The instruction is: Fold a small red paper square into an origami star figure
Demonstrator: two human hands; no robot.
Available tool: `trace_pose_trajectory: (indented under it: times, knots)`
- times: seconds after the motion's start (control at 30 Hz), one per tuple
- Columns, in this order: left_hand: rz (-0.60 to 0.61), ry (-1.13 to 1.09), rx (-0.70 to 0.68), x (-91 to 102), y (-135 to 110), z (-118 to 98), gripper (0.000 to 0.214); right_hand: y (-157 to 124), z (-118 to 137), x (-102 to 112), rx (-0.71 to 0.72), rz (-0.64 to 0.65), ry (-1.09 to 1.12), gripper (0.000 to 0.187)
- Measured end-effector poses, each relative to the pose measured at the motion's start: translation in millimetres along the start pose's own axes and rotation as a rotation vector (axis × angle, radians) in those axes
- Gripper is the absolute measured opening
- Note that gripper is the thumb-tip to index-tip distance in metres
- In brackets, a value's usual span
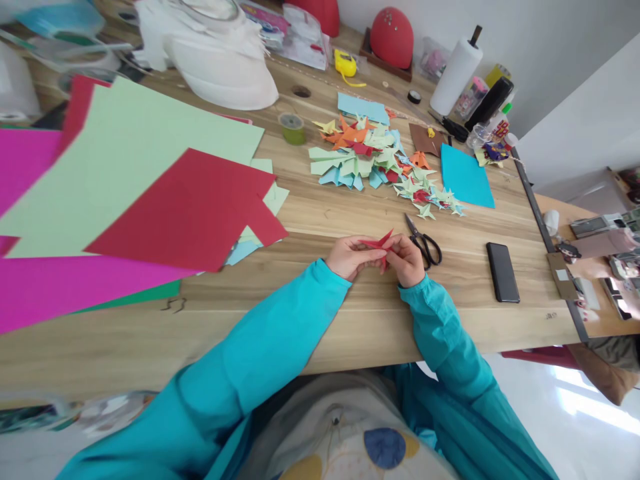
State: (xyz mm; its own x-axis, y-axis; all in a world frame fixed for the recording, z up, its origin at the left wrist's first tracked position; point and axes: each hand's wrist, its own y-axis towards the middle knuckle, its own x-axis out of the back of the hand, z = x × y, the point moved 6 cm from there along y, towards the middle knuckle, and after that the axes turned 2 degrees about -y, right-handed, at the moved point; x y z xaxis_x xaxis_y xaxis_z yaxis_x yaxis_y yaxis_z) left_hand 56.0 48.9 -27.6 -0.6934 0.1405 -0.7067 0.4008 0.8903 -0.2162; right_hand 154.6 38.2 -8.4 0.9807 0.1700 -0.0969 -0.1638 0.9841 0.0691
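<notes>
Between my two hands is a small red folded-paper star (381,244), its points sticking up and out past my fingers. My left hand (351,256) pinches it from the left side. On the right, my right hand (406,259) has its fingers closed on the same star, which partly hides its lower part. Black-handled scissors (426,244) lie just beyond my right hand, blades pointing away. Farther back spreads a pile of folded paper stars (367,157) in green, orange, red and blue.
Large sheets of red paper (195,207), green paper (150,127) and magenta paper (95,287) cover the left. A blue paper stack (465,175) and a phone (503,272) lie right. Tape measure (345,63), paper roll (456,77) and green spool (292,128) stand behind.
</notes>
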Motion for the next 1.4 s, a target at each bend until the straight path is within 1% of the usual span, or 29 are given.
trace_pose_trajectory:
  times: [0.2,0.37,0.5,0.7,0.93,1.1,1.23,1.4]
  knots:
    - [0.012,0.008,0.011,2.1,0.9,0.3,0.032,-0.8,-0.4,1.1,-0.031,-0.038,-0.034,0.023]
    - [-0.009,0.022,0.018,4.5,1.4,0.0,0.033,-1.3,0.9,1.4,-0.019,-0.059,-0.074,0.016]
    - [0.018,0.025,0.027,1.1,0.5,-0.7,0.032,-1.9,3.2,3.0,-0.014,-0.085,-0.035,0.015]
    - [-0.007,0.013,0.043,2.7,0.5,-0.6,0.032,-1.3,2.3,1.7,-0.043,-0.065,-0.011,0.017]
    - [0.01,0.042,0.043,7.0,2.4,-0.2,0.026,-1.2,2.6,-0.4,-0.059,-0.041,0.02,0.026]
    - [-0.004,0.061,0.025,7.1,2.5,-2.2,0.029,0.0,1.0,0.2,-0.059,0.017,0.047,0.034]
    - [-0.016,0.058,0.023,7.2,3.5,-4.4,0.028,0.8,-0.4,-0.3,-0.061,0.029,0.052,0.033]
    - [-0.042,0.039,0.061,11.1,5.2,-2.8,0.027,0.4,1.2,-2.0,-0.077,0.041,0.038,0.031]
